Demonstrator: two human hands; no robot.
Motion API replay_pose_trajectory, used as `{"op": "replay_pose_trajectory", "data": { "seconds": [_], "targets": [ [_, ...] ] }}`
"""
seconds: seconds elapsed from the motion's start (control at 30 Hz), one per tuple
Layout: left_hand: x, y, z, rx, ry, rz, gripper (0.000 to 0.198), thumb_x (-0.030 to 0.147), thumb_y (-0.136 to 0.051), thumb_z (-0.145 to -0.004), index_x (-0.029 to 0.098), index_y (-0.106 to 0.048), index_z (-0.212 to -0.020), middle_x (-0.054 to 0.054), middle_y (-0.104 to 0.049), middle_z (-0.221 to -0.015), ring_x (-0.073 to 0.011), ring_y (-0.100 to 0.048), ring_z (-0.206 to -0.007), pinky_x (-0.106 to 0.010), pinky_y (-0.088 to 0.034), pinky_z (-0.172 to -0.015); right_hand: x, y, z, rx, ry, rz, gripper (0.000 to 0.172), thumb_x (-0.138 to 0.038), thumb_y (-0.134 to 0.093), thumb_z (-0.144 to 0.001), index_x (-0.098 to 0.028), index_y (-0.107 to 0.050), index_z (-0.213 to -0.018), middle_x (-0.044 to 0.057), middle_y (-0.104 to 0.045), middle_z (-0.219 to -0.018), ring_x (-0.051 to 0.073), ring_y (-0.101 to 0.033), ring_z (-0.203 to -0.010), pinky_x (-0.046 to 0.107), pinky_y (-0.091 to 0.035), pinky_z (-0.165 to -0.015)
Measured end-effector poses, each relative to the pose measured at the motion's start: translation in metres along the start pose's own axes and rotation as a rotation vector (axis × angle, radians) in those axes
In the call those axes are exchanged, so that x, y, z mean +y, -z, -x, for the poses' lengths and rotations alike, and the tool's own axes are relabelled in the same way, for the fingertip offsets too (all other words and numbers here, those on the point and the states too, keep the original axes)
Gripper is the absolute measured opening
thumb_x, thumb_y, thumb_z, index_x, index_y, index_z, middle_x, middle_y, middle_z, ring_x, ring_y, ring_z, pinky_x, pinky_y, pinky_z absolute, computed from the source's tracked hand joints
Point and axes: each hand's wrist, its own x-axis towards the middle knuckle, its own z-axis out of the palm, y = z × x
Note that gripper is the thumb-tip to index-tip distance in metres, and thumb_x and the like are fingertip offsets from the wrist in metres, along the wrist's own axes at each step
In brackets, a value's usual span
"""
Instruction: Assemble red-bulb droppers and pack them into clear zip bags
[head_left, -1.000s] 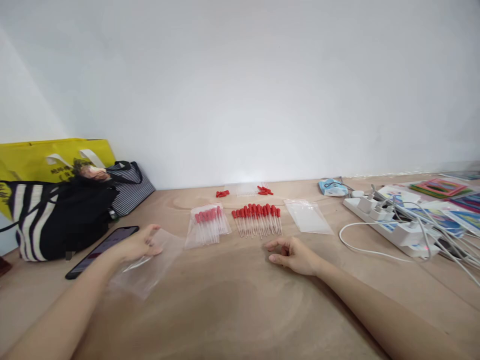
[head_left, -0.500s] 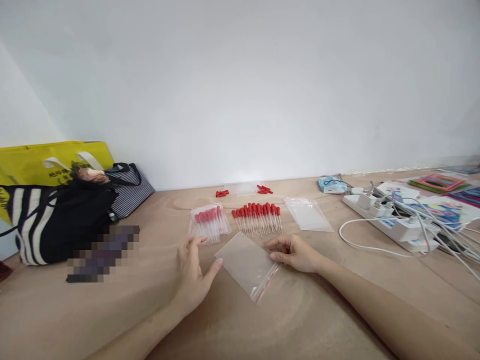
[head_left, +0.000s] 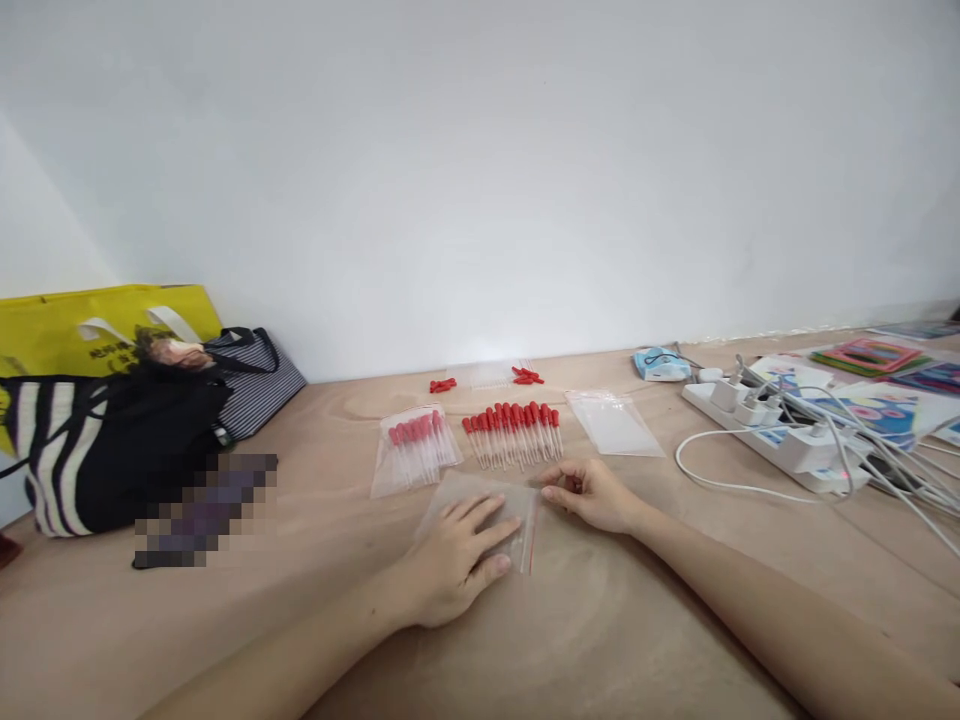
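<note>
A clear zip bag (head_left: 463, 488) lies flat on the table, its red-lined edge towards the right. My left hand (head_left: 454, 560) rests on it with fingers spread. At the bag's upper right corner is my right hand (head_left: 589, 493), thumb and forefinger pinched at the corner. Just beyond the bag, a row of several droppers with red bulbs (head_left: 514, 435) lies side by side. To their left sit clear bags with red-bulbed droppers (head_left: 416, 450) in or on them. Flat clear bags (head_left: 616, 425) lie to the right of the row.
Small red pieces (head_left: 442, 386) and more red pieces (head_left: 528, 376) lie near the wall. A power strip (head_left: 780, 445) with white cables, a blue packet (head_left: 661, 365) and coloured sheets are at right. Black bag (head_left: 127, 450) and yellow bag (head_left: 45, 330) stand at left.
My left hand has moved right onto the bag. The bag has turned, so its red-lined edge now faces right. My right hand has stayed near its edge.
</note>
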Motion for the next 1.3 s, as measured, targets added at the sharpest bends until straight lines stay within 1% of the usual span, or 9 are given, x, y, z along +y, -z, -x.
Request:
{"op": "replay_pose_trajectory", "data": {
  "seconds": [0.07,0.1,0.2,0.33,0.47,0.73,0.93,1.1,1.3],
  "targets": [
    [0.002,-0.002,0.006,0.054,0.105,-0.029,0.044,0.046,-0.035,-0.086,0.032,-0.037,-0.127,-0.006,-0.036,-0.134,-0.0286,-0.031,-0.121,-0.049,-0.028,-0.096,0.0,0.002,0.0,0.026,0.014,0.025,0.023,-0.035,-0.054,-0.075,-0.017,-0.065,-0.084,0.0,-0.058,-0.06,0.009,-0.046,-0.051,0.021,-0.038,-0.049],
    [0.001,-0.001,0.008,0.064,0.119,-0.038,0.045,0.047,-0.037,-0.085,0.031,-0.038,-0.127,-0.007,-0.037,-0.133,-0.0294,-0.032,-0.12,-0.05,-0.028,-0.095,-0.001,0.003,0.001,0.027,0.028,0.035,0.022,-0.034,-0.054,-0.075,-0.017,-0.065,-0.082,0.001,-0.059,-0.063,0.009,-0.047,-0.053,0.021,-0.039,-0.05],
    [-0.008,0.002,0.007,0.051,0.069,-0.042,0.046,0.047,-0.039,-0.084,0.032,-0.036,-0.128,-0.006,-0.031,-0.137,-0.0298,-0.025,-0.124,-0.052,-0.02,-0.098,-0.005,0.004,0.003,-0.019,0.124,0.056,0.019,-0.032,-0.053,-0.076,-0.018,-0.065,-0.079,0.003,-0.061,-0.071,0.011,-0.051,-0.06,0.023,-0.041,-0.055],
    [-0.021,0.0,0.002,0.007,0.026,0.01,0.048,0.047,-0.035,-0.086,0.035,-0.026,-0.131,-0.002,-0.024,-0.141,-0.0263,-0.016,-0.129,-0.051,-0.011,-0.102,-0.01,0.003,0.006,-0.14,0.306,0.093,0.019,-0.032,-0.054,-0.077,-0.02,-0.066,-0.085,0.004,-0.06,-0.079,0.013,-0.054,-0.072,0.025,-0.043,-0.065],
    [-0.022,-0.004,0.002,0.022,0.075,0.03,0.05,0.049,-0.036,-0.085,0.032,-0.029,-0.131,-0.004,-0.023,-0.141,-0.0256,-0.017,-0.129,-0.05,-0.011,-0.103,-0.009,0.0,0.007,-0.186,0.372,0.127,0.022,-0.032,-0.054,-0.077,-0.022,-0.065,-0.094,0.005,-0.06,-0.085,0.015,-0.054,-0.08,0.028,-0.043,-0.072],
    [-0.021,-0.006,0.002,0.048,0.081,0.047,0.049,0.05,-0.036,-0.084,0.032,-0.031,-0.13,-0.004,-0.025,-0.14,-0.0244,-0.018,-0.129,-0.049,-0.012,-0.103,-0.016,-0.002,0.009,-0.216,0.519,0.201,0.026,-0.036,-0.056,-0.076,-0.02,-0.065,-0.094,0.008,-0.059,-0.092,0.017,-0.052,-0.085,0.033,-0.04,-0.078],
    [-0.022,-0.008,0.003,0.063,0.085,0.058,0.049,0.05,-0.037,-0.084,0.032,-0.033,-0.129,-0.005,-0.027,-0.139,-0.0255,-0.02,-0.128,-0.05,-0.012,-0.103,-0.02,0.001,0.01,-0.252,0.543,0.167,0.023,-0.034,-0.052,-0.078,-0.02,-0.066,-0.091,0.007,-0.064,-0.088,0.016,-0.055,-0.082,0.033,-0.04,-0.078],
    [-0.022,-0.008,0.003,0.054,0.086,0.042,0.049,0.051,-0.035,-0.084,0.031,-0.033,-0.13,-0.004,-0.025,-0.14,-0.0245,-0.019,-0.128,-0.049,-0.012,-0.103,-0.017,0.002,0.01,-0.252,0.542,0.201,0.025,-0.034,-0.053,-0.078,-0.02,-0.065,-0.095,0.007,-0.064,-0.089,0.016,-0.055,-0.082,0.034,-0.039,-0.079],
    [-0.02,-0.007,0.003,0.052,0.095,0.042,0.05,0.05,-0.035,-0.085,0.031,-0.031,-0.131,-0.005,-0.025,-0.14,-0.0244,-0.019,-0.128,-0.049,-0.012,-0.103,-0.021,0.001,0.011,-0.28,0.586,0.272,0.035,-0.04,-0.056,-0.074,-0.02,-0.062,-0.102,0.009,-0.06,-0.101,0.02,-0.051,-0.094,0.037,-0.036,-0.083]
  ]
}}
